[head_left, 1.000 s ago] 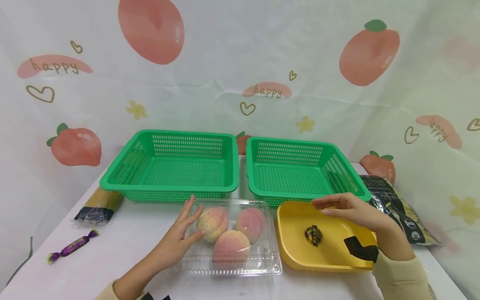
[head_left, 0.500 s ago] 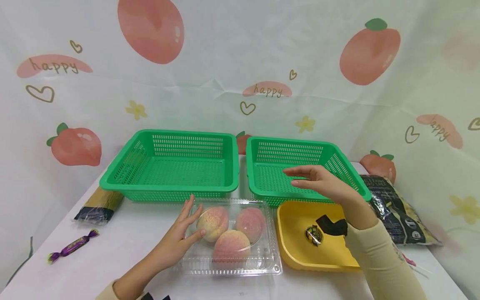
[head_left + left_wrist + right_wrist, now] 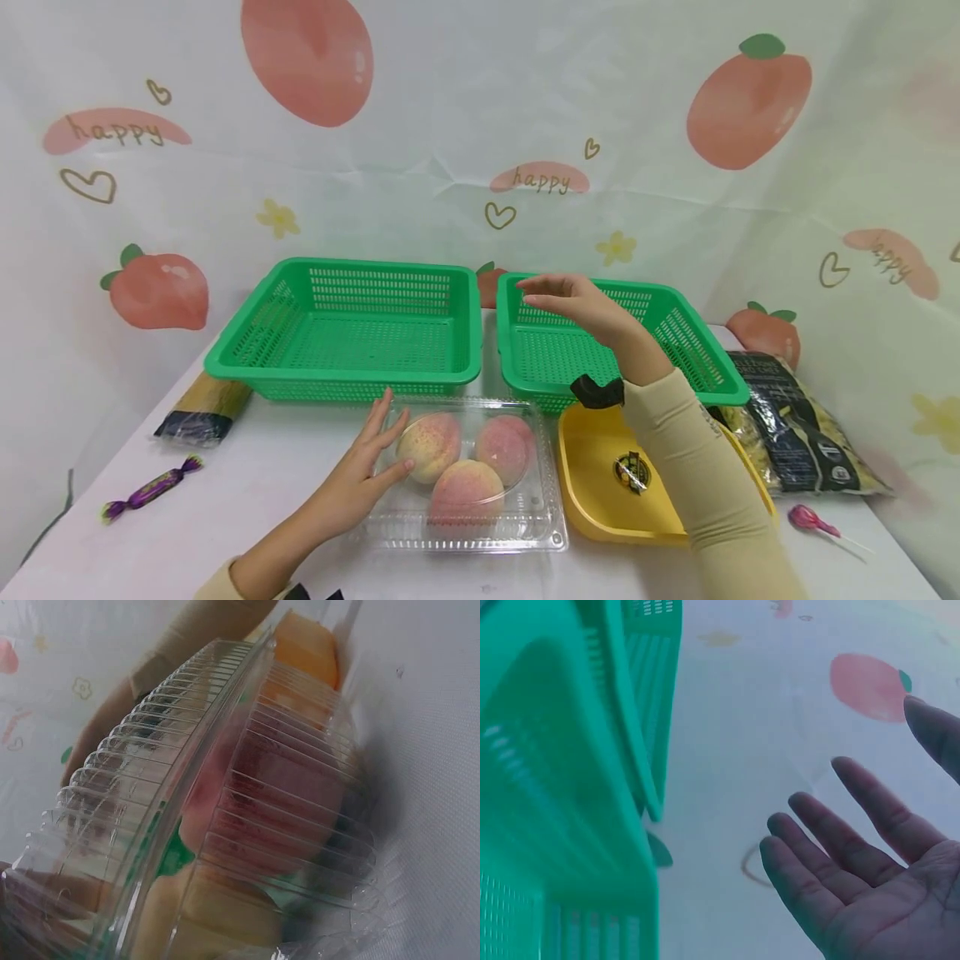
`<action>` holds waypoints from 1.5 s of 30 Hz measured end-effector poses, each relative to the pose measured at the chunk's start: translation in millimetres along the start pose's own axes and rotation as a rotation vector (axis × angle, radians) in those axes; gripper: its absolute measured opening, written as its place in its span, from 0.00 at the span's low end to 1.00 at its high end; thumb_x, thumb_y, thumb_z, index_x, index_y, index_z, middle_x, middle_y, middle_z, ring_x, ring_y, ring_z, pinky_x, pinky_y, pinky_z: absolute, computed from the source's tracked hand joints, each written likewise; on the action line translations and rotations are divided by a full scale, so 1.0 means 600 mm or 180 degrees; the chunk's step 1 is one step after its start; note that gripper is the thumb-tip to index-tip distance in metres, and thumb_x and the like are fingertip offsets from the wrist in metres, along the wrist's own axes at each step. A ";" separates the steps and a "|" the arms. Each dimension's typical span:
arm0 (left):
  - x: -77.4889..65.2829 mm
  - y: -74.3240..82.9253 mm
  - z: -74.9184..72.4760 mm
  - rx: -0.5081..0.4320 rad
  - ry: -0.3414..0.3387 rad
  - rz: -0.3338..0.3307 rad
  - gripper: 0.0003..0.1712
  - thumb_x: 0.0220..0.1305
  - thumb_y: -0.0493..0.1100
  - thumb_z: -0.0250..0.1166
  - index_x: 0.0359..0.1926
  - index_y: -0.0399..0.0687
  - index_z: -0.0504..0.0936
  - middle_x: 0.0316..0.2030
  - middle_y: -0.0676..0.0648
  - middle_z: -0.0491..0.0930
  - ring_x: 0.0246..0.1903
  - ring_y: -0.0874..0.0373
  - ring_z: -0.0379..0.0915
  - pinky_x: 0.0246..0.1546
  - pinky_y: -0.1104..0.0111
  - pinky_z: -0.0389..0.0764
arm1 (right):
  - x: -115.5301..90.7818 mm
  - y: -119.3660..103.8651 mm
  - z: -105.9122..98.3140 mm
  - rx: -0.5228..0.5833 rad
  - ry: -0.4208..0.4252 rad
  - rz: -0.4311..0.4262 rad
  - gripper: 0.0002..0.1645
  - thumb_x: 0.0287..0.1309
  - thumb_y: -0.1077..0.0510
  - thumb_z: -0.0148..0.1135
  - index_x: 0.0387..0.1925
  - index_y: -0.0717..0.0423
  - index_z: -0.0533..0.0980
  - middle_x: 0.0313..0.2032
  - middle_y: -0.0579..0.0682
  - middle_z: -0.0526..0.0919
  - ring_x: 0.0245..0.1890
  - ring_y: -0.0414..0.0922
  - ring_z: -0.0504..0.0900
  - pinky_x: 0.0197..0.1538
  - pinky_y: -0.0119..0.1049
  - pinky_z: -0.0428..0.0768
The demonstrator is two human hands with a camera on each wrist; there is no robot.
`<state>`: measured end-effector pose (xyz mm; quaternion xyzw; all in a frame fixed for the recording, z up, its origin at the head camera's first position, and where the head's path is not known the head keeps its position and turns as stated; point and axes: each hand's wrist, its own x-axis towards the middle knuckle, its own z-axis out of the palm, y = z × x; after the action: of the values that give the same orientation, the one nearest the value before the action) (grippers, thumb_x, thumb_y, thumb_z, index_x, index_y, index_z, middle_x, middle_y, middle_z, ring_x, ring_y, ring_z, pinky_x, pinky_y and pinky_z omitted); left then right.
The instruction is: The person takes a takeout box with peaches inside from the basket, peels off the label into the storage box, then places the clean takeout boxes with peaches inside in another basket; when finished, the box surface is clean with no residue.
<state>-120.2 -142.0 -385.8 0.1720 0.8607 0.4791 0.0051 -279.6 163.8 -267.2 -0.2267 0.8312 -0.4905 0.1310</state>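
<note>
My left hand (image 3: 363, 475) rests, fingers spread, on the left side of a clear plastic clamshell box (image 3: 536, 521). Inside the box lie three peaches, one (image 3: 467, 496) nearer me and two behind it. In the left wrist view the ribbed side of the box (image 3: 161, 735) fills much of the picture, with a peach (image 3: 277, 795) behind it. Over the right green basket (image 3: 697, 342) hangs my right hand (image 3: 581, 308), empty, its fingers loosely extended toward the left. The right wrist view shows that hand (image 3: 877, 877) with palm and fingers bare, beside the basket wall (image 3: 570, 787).
A second green basket (image 3: 341, 375) stands at the back left. The yellow tray (image 3: 592, 521) sits under my right forearm. A noodle packet (image 3: 206, 408) and purple wrapped candy (image 3: 153, 489) lie left; a black food bag (image 3: 810, 450) and lollipop (image 3: 810, 518) lie right.
My right hand has risen from over the yellow tray, moving left and away from me to above the right basket. The lollipop has come into view. My left hand stays on the box.
</note>
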 end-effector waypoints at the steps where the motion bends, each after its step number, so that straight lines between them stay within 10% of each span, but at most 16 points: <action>1: 0.000 0.000 0.000 0.0010 0.0006 0.0000 0.37 0.64 0.46 0.59 0.68 0.33 0.56 0.73 0.41 0.33 0.70 0.35 0.25 0.60 0.32 0.37 | 0.010 -0.003 0.004 0.0020 -0.0015 -0.0011 0.28 0.65 0.48 0.53 0.63 0.55 0.67 0.65 0.53 0.66 0.67 0.50 0.62 0.69 0.53 0.57; 28: 0.000 -0.004 0.000 -0.0024 0.0003 0.0011 0.37 0.64 0.46 0.58 0.68 0.33 0.56 0.73 0.42 0.32 0.71 0.36 0.24 0.60 0.32 0.38 | 0.185 -0.019 0.108 0.1735 0.0799 0.0240 0.24 0.62 0.59 0.57 0.59 0.62 0.70 0.65 0.53 0.66 0.69 0.47 0.60 0.71 0.41 0.57; 38: 0.002 -0.002 0.010 -0.0030 0.0053 0.0014 0.37 0.64 0.45 0.59 0.67 0.33 0.57 0.73 0.41 0.33 0.71 0.36 0.26 0.61 0.33 0.40 | 0.207 0.017 0.128 0.1652 0.1198 0.0662 0.24 0.60 0.53 0.60 0.57 0.53 0.73 0.68 0.48 0.60 0.72 0.48 0.50 0.70 0.57 0.51; 45: -0.005 0.000 0.010 -0.0206 0.0535 -0.0179 0.31 0.62 0.37 0.58 0.67 0.43 0.63 0.73 0.41 0.44 0.70 0.36 0.38 0.60 0.32 0.47 | 0.216 0.039 0.146 0.1073 0.0960 0.0857 0.28 0.60 0.56 0.61 0.62 0.51 0.68 0.71 0.49 0.53 0.73 0.51 0.48 0.72 0.50 0.52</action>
<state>-116.2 -138.2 -389.3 0.1067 0.8467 0.5190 -0.0482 -358.8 41.6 -329.3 -0.0134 0.7706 -0.6283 0.1057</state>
